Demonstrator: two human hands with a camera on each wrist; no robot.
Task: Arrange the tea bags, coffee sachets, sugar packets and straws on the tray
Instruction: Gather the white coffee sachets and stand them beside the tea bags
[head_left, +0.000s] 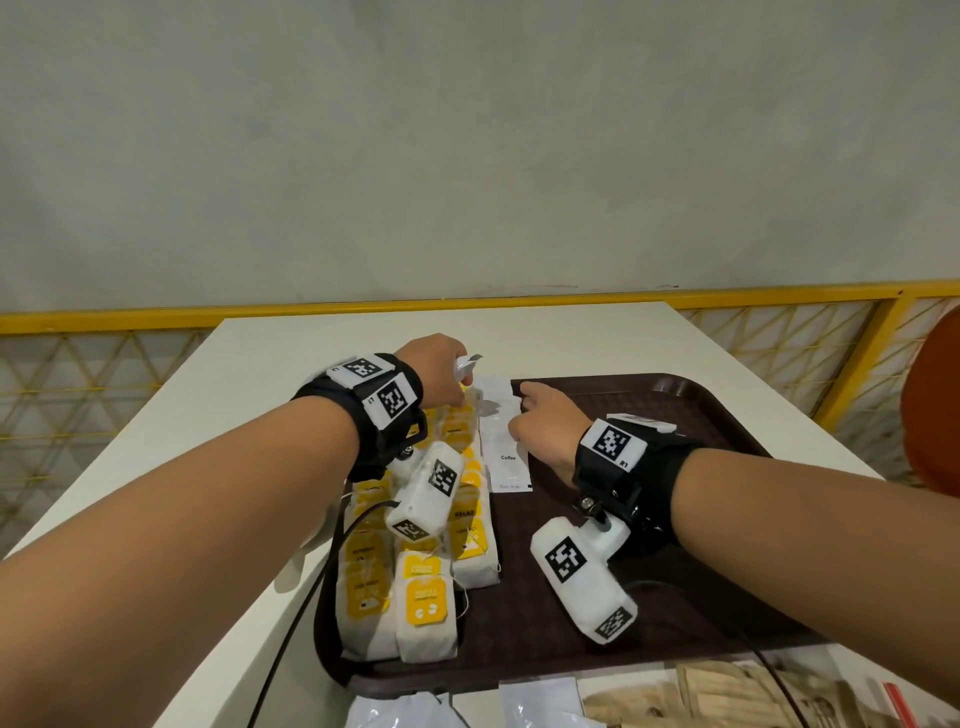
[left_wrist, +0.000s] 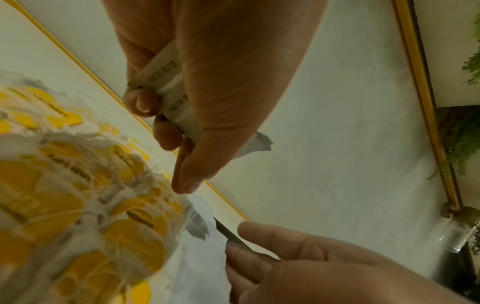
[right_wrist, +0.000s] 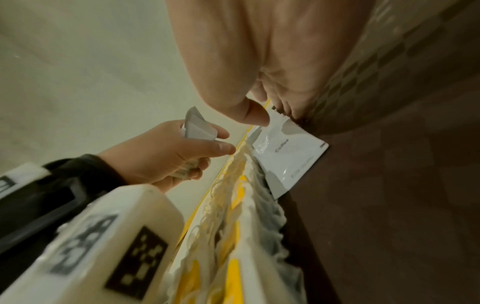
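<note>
Two hands are at work over the far left part of the tray (head_left: 675, 395). My left hand (head_left: 434, 371) has its fingers (left_wrist: 140, 102) curled round a small bundle of white sachets (left_wrist: 166, 86), with the forefinger stretched down toward the tea bags; I judge the bundle is kept in reserve there so one sachet at a time can be laid down. My right hand (head_left: 545, 423) rests on the tray with its fingers (right_wrist: 255, 114) pressing the far end of a white coffee sachet (head_left: 506, 447), thumb on top; whether the other fingers pinch it from beneath I cannot tell. That sachet lies flat on the tray, lengthwise, just beside the right edge of the tea bags, probably to start a coffee column alongside them.

The tea bags (head_left: 415, 587) with yellow tags fill the left side of the tray in overlapping rows running from the near edge toward the far edge, so the tea part looks done. The right half of the tray shows bare brown surface.

Off the tray, along the near edge of the table (head_left: 260, 353), lie more white sachets (head_left: 537, 701), brown paper packets (head_left: 727, 691) and a red straw (head_left: 901, 701), still waiting their turn.
</note>
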